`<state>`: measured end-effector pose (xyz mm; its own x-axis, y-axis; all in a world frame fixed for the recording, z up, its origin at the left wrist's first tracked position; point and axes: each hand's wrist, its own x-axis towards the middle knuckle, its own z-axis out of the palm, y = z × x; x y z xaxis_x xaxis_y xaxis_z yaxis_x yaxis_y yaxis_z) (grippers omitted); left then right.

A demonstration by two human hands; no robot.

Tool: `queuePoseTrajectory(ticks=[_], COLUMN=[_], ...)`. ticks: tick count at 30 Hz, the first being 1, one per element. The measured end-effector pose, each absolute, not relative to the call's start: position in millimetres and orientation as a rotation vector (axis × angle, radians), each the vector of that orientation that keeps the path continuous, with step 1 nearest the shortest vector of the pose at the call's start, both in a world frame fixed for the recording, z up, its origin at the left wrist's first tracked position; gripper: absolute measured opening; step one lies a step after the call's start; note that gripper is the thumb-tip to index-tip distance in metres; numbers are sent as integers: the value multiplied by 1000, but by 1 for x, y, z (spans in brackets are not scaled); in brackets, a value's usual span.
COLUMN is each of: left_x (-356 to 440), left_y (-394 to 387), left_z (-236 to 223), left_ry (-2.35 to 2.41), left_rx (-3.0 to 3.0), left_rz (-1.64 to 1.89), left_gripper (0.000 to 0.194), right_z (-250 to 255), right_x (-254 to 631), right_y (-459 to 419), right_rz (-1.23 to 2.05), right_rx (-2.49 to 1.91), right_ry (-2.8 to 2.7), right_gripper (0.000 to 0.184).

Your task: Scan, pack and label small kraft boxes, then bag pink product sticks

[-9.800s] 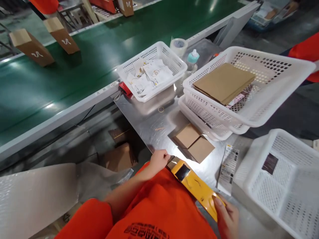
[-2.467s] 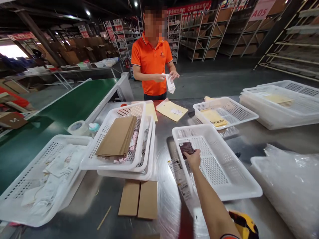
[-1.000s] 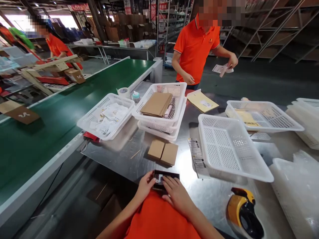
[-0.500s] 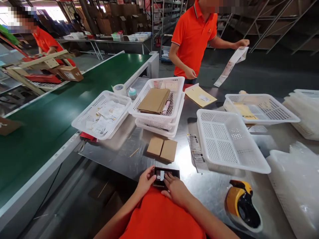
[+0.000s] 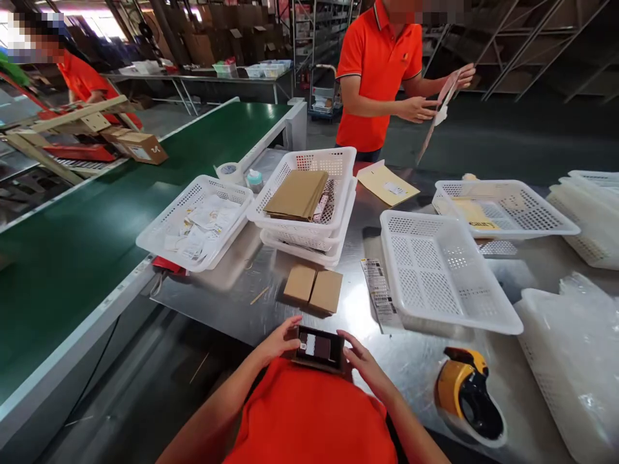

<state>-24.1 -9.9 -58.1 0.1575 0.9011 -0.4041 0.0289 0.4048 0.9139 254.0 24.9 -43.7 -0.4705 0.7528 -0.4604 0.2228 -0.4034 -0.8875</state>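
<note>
2 hands at near table edge. L hand [image 5: 278, 339] had fingers curled, holding left edge of dark flat pack [image 5: 320, 348], w/ pack lying flat on steel table [image 5: 217, 303] right in front of person's orange shirt [image 5: 309, 412]. R hand [image 5: 367, 364] fingers part spread, tips at pack's upper R corner; can't tell if actually touching. Just R of R hand: yellow/black handheld tool [image 5: 464, 390]. Ahead of pack: 2 kraft card pieces [image 5: 313, 290] side by side on table. Printed label strip [image 5: 380, 293] lay beside and partly under wall of white perforated basket [image 5: 425, 254]. Further L: white basket of printed papers [image 5: 167, 222], tape roll [image 5: 229, 172], small bottle [image 5: 255, 180]. Center: stacked white baskets [image 5: 300, 158] w/ kraft sheets [image 5: 296, 194]. Behind: manila envelope [image 5: 388, 190], green conveyor belt [image 5: 97, 193], co-worker in orange polo [image 5: 380, 84] holding paper strip [image 5: 442, 109]. Warehouse shelving [image 5: 319, 38] far back.
</note>
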Motion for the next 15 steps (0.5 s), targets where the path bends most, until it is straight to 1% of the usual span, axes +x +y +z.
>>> queuePoseTrajectory(ticks=[3, 7, 10, 12, 15], left_x=[-19, -11, -8, -6, -4], left_y=[-2, -1, -4, -6, -10], left_z=[-70, -77, -75, -70, -61], left_ry=[1326, 1390, 1440, 1488, 1581], left_rx=[1046, 1054, 1076, 1098, 1201], left_rz=[723, 710, 701, 705, 729], left_gripper=[71, 74, 71, 77, 100], right_z=[-54, -67, -67, -64, -63], right_x=[237, 216, 213, 218, 230], right_y=[17, 16, 20, 21, 18], right_rz=[1864, 1586, 1539, 1504, 1336], right_rx=[-1425, -1548, -1564, -1556, -1441], right_ry=[-1477, -1611, -1663, -1719, -1872], right_gripper=[59, 41, 37, 39, 52])
